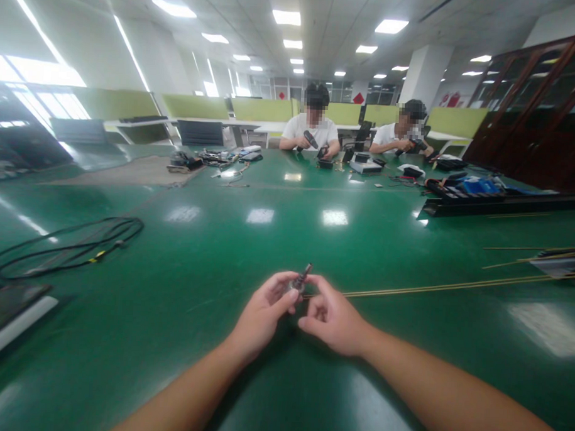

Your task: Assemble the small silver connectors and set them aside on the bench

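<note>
My left hand is closed around a small grey metal part with a thin dark shaft, pinched between thumb and fingers. The shaft points up and slightly to the right. Beside it, my right hand reaches its index finger to the part. Its thumb is apart from that finger, and its other fingers are curled. Two thin brass-coloured rods run from behind my right hand toward the right edge; whether that hand touches them I cannot tell. The lower end of the metal part is hidden by my fingers.
Black cable lies coiled on the green table at left, above a dark flat device. More rods lie at right, below a black tray. Across the table, two people handle power tools among scattered parts.
</note>
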Tool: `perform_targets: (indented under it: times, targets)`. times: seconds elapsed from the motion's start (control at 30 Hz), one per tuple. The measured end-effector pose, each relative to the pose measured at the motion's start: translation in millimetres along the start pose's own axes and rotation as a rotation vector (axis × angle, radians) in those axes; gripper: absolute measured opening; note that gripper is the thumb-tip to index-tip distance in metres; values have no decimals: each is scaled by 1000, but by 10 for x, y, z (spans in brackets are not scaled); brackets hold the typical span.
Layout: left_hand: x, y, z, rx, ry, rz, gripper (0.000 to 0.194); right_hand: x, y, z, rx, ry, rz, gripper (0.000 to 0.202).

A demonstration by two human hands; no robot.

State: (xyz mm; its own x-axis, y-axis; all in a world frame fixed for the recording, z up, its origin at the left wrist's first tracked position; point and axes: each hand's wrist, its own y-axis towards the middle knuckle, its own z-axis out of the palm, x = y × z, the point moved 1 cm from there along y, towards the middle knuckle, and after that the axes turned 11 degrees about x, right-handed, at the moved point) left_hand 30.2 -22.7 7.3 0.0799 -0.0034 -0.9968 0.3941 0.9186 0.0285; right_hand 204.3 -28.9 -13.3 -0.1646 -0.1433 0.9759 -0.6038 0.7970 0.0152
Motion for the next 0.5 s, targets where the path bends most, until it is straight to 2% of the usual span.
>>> perform_targets:
  times: [0.1, 0.27, 0.4, 0.5]
  targets:
    - [8, 12, -3, -18, -57, 27, 42, -1, -2, -1, -9, 2, -2, 68]
    - [18, 12, -11, -95, -43, 51, 56, 13, -7, 5, -2, 1, -7, 68]
    - [-7, -1, -26, -131, 71, 76, 44, 13, -12, 3, 0, -16, -8, 66]
    - [-25, -8, -43, -121, 178, 147, 34, 9, -13, 1, 2, -26, -9, 67]
